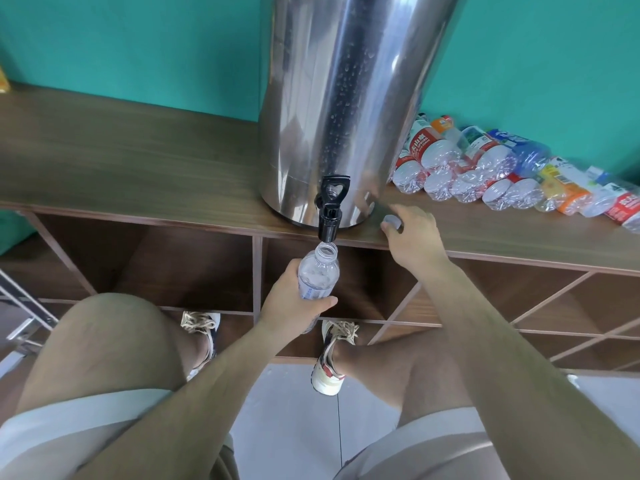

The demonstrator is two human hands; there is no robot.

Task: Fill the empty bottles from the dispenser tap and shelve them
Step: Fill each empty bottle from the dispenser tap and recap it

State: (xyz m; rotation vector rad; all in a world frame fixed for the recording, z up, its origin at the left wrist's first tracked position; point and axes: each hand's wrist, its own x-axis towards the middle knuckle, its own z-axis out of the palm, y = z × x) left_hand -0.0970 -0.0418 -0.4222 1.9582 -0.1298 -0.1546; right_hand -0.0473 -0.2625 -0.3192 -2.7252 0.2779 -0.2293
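Head view: just below the centre of the frame my left hand (pixel 294 301) has its fingers wrapped round the middle of a clear bottle (pixel 318 271). The bottle is uncapped and tilted slightly, its open mouth right under the black tap (pixel 330 220) of the steel dispenser (pixel 339 98). I see no stream, and the bottle looks empty, though I cannot be sure of the level behind my fingers.

Right of the tap, my right hand (pixel 414 239) sits at the front edge of the wooden table (pixel 138 150). Its fingertips pinch a small white cap (pixel 392 221) that touches the table. At the right of the frame a heap of empty bottles (pixel 485 168) lies on the table beside the dispenser. The open shelf compartments (pixel 194 268) below show no bottle that I can see.

I judge this to be the start of the filling step for this 1 bottle: mouth lined up, tap not yet opened. The next move calls for my right hand to leave the cap on the table, reach to the tap lever and open it. Meanwhile my left must hold the mouth centred under the spout so that nothing spills.
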